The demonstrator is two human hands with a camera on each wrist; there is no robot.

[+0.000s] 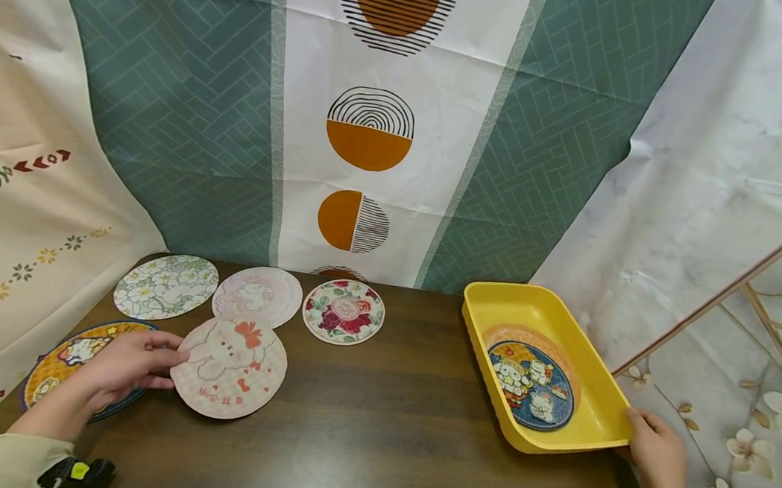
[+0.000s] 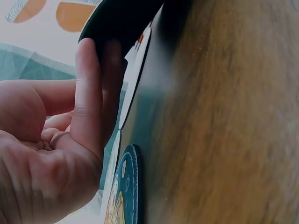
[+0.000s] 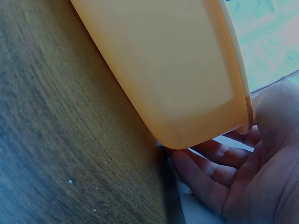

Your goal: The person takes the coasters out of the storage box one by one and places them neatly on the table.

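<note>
My left hand [image 1: 124, 369] pinches the left edge of a round pink mat [image 1: 231, 372] with a bunny and red bow on it. In the left wrist view the mat's dark underside [image 2: 124, 23] is tilted up off the table, fingers beneath its rim. At the right, my right hand [image 1: 660, 454] grips the near right corner of a yellow plastic tray [image 1: 599, 410]. The right wrist view has the thumb at the tray's rim and fingers under the corner. Inside lies a blue round mat [image 1: 542, 410] with cartoon figures, over an orange mat [image 1: 516, 332].
Along the back of the brown table [image 1: 380, 422] lie a green-and-white floral mat [image 1: 166, 286], a pale lilac mat [image 1: 258, 295] and a red rose mat [image 1: 344, 312]. An orange-and-blue mat [image 1: 76, 344] lies partly behind the left hand. Patterned cloths [image 1: 198, 210] hang around the table.
</note>
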